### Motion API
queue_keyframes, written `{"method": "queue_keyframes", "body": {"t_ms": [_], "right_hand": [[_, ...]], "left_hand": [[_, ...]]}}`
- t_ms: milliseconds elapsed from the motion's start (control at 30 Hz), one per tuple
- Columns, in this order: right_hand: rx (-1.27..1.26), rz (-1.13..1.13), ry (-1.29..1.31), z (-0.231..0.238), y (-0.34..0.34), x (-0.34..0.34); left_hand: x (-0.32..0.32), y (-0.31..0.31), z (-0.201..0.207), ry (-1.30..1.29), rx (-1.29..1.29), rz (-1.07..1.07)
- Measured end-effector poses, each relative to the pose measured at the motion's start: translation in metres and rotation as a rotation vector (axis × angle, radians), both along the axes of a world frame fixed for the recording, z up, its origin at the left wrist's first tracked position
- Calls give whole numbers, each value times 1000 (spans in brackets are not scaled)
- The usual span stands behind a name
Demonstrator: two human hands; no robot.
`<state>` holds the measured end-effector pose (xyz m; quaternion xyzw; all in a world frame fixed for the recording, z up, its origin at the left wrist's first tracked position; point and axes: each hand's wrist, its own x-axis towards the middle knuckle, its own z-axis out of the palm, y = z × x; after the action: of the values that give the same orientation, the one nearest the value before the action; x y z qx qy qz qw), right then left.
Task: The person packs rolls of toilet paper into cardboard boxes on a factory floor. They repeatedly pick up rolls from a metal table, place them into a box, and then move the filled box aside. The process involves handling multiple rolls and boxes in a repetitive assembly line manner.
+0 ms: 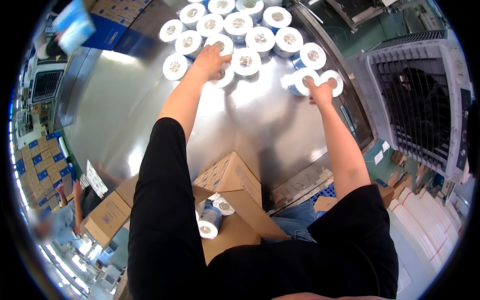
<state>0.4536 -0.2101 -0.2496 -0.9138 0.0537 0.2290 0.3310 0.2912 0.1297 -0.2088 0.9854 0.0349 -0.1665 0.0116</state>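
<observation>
Plastic-wrapped white and blue rolls [238,23] with foil-like centres stand on end in a cluster on a shiny metal table [125,95]. My left hand [211,61] lies over rolls at the cluster's near side, fingers at one roll's centre and thumb spread to the right. Beneath it, another roll [225,80] is partly covered. To the right, my right hand [321,91] is closed at the top of a roll [299,83], touching the neighbouring roll [337,85] as well. Both rolls are on the table; some of the right hand's fingers are hidden.
Close to my body, an open cardboard box [230,240] holds several similar rolls. Its flaps stick up beside my left arm. A large grey grilled unit [410,95] stands right of the table. At left are a person [62,220], a closed carton [107,217] and stacked cartons [42,167].
</observation>
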Motion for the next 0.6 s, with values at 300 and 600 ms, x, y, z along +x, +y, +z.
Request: {"method": "queue_keyframes", "body": {"t_ms": [300, 600], "right_hand": [[-137, 506, -203, -32, -53, -55], [-38, 540, -261, 81, -108, -97]], "left_hand": [[-50, -6, -25, -85, -66, 192], [-257, -40, 232, -576, -1044, 897]]}}
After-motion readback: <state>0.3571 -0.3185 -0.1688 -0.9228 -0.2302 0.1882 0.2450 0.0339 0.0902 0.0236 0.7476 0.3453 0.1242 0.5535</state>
